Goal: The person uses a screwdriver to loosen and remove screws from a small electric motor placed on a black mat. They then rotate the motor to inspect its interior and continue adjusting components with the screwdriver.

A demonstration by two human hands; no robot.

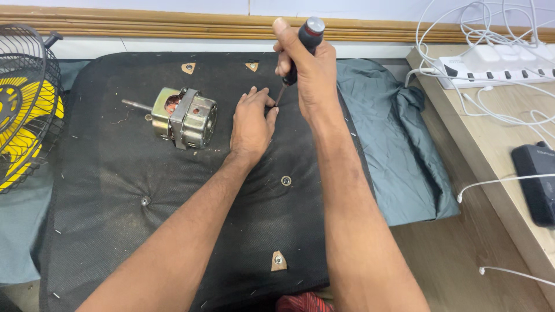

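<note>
Right hand (312,72) is closed in a fist around a screwdriver (300,49); the black handle with red band and silver cap is held upright, slightly tilted, and the thin shaft runs down to the left hand. Left hand (251,124) is laid palm-down on the black mat (115,219), fingers pressed together and slightly curled, fingertips meeting the screwdriver tip. Whether something small is pinned beneath them cannot be told.

Head view, surroundings: a metal electric motor (185,117) with a protruding shaft is seen lying on the mat just beside the left hand, apart from it. A yellow-bladed fan (23,110) in a black wire cage sits at the left edge. Grey cloth (399,150) is spread beneath and right of the mat. A white power strip (491,69) with white cables rests on the wooden bench, far right.
</note>
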